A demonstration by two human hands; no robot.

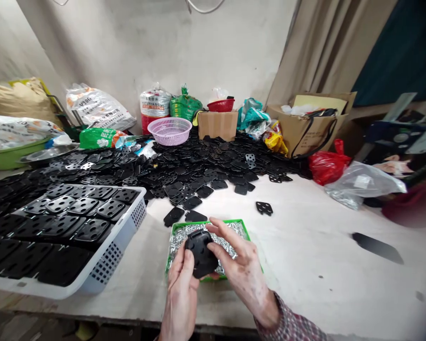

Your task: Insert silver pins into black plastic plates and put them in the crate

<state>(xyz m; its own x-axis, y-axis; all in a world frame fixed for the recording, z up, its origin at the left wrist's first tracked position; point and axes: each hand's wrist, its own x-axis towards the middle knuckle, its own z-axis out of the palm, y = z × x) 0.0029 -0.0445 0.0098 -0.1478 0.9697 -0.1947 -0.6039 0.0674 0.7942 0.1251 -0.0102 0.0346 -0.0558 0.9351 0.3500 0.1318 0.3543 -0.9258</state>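
My left hand (180,296) and my right hand (243,270) together hold a black plastic plate (199,254), gripping its edges from either side. Just beneath my hands sits a green-rimmed tray (213,222) filled with shiny metal clips (188,235). Beyond the tray spreads a large heap of black perforated plates (199,175). To the left, a white plastic basket (120,251) holds neat rows of similar black plates with round holes.
The hands work over a pale wooden table (305,237), with a lone black plate (264,207) on it. At the back stand a pink basket (169,131), cardboard boxes (217,125), and several plastic bags. A green basin (10,156) sits at far left.
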